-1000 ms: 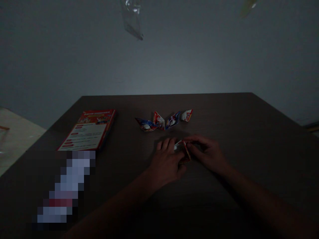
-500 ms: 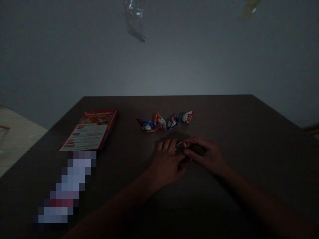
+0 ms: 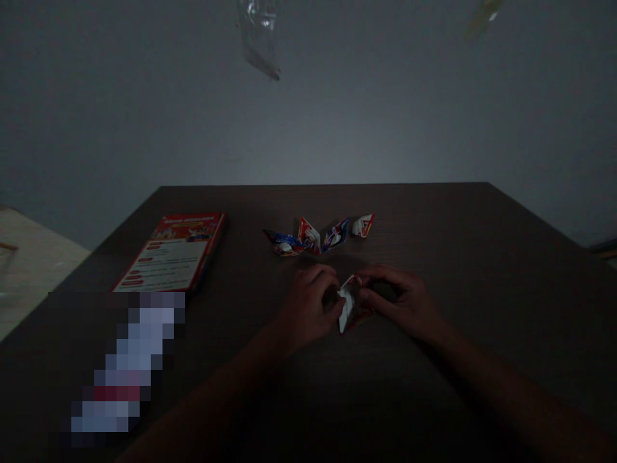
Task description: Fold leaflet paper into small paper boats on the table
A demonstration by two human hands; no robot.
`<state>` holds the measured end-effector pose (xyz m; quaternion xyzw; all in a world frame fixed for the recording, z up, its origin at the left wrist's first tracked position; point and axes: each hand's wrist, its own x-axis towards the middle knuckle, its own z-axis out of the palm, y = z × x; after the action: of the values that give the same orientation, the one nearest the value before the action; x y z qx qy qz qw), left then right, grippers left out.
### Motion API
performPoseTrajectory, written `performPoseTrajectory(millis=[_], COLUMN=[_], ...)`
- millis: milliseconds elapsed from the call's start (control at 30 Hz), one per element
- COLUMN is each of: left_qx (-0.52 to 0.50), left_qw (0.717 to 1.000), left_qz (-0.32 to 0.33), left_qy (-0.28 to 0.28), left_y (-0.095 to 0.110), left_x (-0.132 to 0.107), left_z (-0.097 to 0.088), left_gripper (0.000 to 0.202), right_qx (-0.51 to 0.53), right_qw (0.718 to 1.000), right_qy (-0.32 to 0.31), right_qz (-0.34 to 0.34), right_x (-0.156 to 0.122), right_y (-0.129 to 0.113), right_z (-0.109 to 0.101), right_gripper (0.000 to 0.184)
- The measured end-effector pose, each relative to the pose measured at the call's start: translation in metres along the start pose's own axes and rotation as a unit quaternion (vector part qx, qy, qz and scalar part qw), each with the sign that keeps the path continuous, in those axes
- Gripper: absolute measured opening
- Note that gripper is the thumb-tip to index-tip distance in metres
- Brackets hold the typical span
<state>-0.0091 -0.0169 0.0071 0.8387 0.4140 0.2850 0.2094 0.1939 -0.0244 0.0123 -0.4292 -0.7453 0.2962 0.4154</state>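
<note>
A small folded paper piece (image 3: pixel 346 314) stands partly opened on the table between my hands, its white inner side showing and reddish print on its outside. My right hand (image 3: pixel 407 301) pinches its upper right edge between thumb and fingers. On the other side, my left hand (image 3: pixel 308 307) has its fingers curled and its thumb at the paper's left edge. Just beyond lie several folded printed paper pieces: a blue one (image 3: pixel 285 244), a red and white one (image 3: pixel 309 235), a blue and purple one (image 3: pixel 336 235) and a white and red one (image 3: pixel 363 226).
A red and white printed book or box (image 3: pixel 168 254) lies at the left of the dark wooden table (image 3: pixel 434 212). Nearer me on that side is a pixelated pale object (image 3: pixel 137 360). Behind the table is a grey wall (image 3: pixel 366 128), with a clear plastic bag (image 3: pixel 260 38) hanging in front.
My left hand has drawn back from over the paper to its left side, fingers now curled. The paper has opened and shows its white inside. My right hand has stayed nearly still.
</note>
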Motion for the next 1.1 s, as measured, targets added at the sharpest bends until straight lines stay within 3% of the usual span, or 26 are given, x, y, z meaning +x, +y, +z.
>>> performPoseTrajectory(millis=[167, 467, 633, 833, 1100], left_qx=[-0.015, -0.003, 0.005, 0.011, 0.029], left_qw=[0.999, 0.999, 0.999, 0.999, 0.999], left_qz=[-0.04, -0.042, -0.051, -0.049, -0.04], left_qy=[-0.01, -0.011, -0.009, -0.006, -0.012], left_y=[-0.005, -0.008, -0.008, -0.008, -0.012], left_x=[0.003, 0.004, 0.004, 0.004, 0.003], left_z=[0.005, 0.004, 0.003, 0.003, 0.0], left_gripper=[0.014, 0.008, 0.007, 0.005, 0.008], right_qx=[0.012, -0.002, -0.007, -0.006, -0.002], right_qw=[1.0, 0.998, 0.996, 0.994, 0.991], right_qy=[-0.017, -0.04, -0.055, -0.078, -0.108], right_qz=[-0.012, -0.056, -0.075, -0.08, -0.074], right_x=[0.0, 0.002, 0.002, 0.0, 0.0], right_y=[-0.001, -0.005, -0.005, 0.002, 0.004], right_z=[-0.001, -0.003, -0.004, -0.005, -0.005], right_gripper=[0.023, 0.022, 0.031, 0.045, 0.043])
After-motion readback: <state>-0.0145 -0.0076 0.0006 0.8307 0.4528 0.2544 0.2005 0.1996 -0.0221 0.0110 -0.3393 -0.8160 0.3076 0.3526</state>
